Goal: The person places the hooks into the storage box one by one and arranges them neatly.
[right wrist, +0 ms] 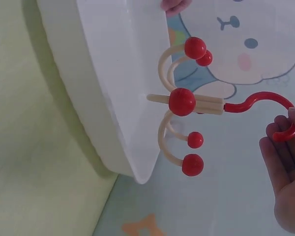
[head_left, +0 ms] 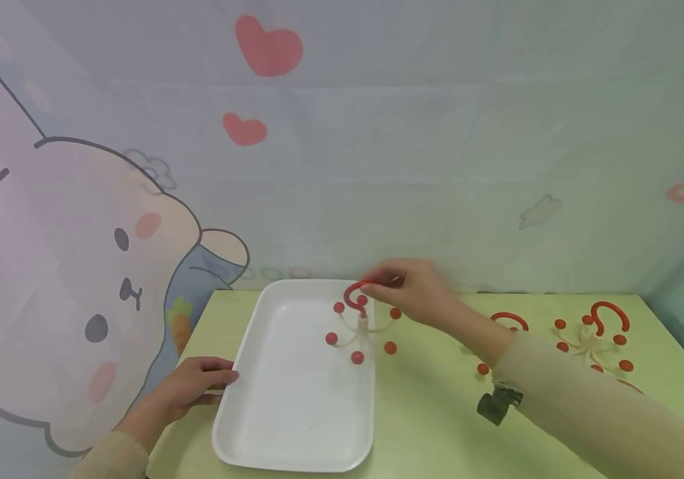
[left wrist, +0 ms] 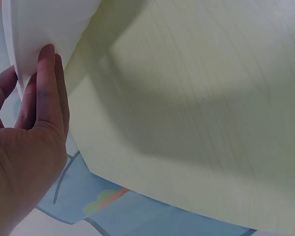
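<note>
My right hand (head_left: 416, 289) pinches the red hook of a small hanging rack (right wrist: 209, 104), which has a cream stem and curved cream arms tipped with red balls. The rack hangs over the right rim of a white tray (head_left: 294, 399); in the right wrist view its cream arms are in front of the tray's side. My left hand (head_left: 195, 387) holds the tray's left edge. In the left wrist view, its thumb is at the rim and its straighter fingers (left wrist: 48, 93) lie against the tray's underside.
Two more racks of the same kind stand at the right of the pale green table (head_left: 426, 426): one (head_left: 590, 346) near the far right, another (head_left: 510, 319) partly hidden by my right forearm. Behind the table hangs a cloth backdrop (head_left: 378, 146) with a rabbit and hearts.
</note>
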